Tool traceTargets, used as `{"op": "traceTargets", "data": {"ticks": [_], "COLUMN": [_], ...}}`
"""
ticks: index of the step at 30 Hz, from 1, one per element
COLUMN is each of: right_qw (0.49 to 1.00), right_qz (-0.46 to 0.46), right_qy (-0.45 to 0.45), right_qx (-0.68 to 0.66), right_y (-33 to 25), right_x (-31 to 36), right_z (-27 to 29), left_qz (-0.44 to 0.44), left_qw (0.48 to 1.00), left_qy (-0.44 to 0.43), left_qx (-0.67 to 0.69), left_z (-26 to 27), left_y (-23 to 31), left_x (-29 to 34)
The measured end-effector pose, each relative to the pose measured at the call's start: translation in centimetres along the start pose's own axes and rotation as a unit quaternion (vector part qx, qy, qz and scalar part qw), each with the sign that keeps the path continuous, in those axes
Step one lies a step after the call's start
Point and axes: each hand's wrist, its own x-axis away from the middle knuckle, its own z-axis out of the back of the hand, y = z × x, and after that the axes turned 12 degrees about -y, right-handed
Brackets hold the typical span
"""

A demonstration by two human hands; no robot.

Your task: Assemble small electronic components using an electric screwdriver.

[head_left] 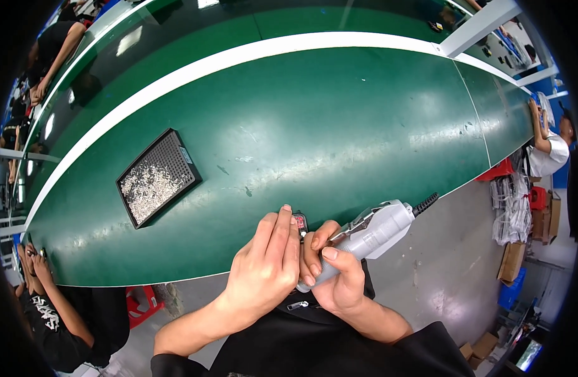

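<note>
Two hands work at the near edge of the green tabletop [339, 125]. The right hand [339, 276] is closed around one grey powered screwdriver [370, 234], its tip hidden behind the fingers. The left hand [264, 270] is curled, fingertips pinching one small dark part with a red face [299, 222] held just over the tabletop's near edge. One black tray [156, 177], holding a heap of silvery screws too many to count, lies toward the left end, well apart. Risks, as judged: the driver tip may slip onto the left fingertips; the part may drop off the edge.
</note>
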Motion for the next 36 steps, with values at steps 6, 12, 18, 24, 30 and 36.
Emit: {"op": "traceTargets", "data": {"ticks": [6, 12, 18, 24, 30, 36], "right_qw": [0.990, 0.950, 0.934, 0.931, 0.929, 0.930], "right_qz": [0.055, 0.146, 0.157, 0.139, 0.133, 0.128], "right_qy": [-0.103, -0.166, -0.172, -0.161, -0.157, -0.159], "right_qx": [0.077, 0.221, 0.271, 0.297, 0.307, 0.305], "right_y": [-4.5, -9.0, -8.1, -7.1, -6.7, -6.6], "right_x": [0.1, -2.6, -5.4, -6.4, -6.4, -6.3], "right_z": [0.0, -1.8, -1.4, -1.4, -0.9, -0.7], "left_qz": [-0.004, -0.011, -0.043, -0.019, -0.028, -0.026], "left_qw": [0.998, 0.996, 0.991, 0.996, 0.995, 0.996], "left_qy": [-0.045, -0.067, -0.054, -0.046, -0.046, -0.052], "left_qx": [-0.050, -0.054, -0.113, -0.075, -0.078, -0.074], "left_z": [0.1, 0.3, -0.2, -0.3, -0.3, -0.2], "left_y": [0.2, 0.4, 0.0, 0.2, 0.0, 0.0], "left_x": [0.9, 1.0, 1.0, 1.1, 1.2, 1.4]}}
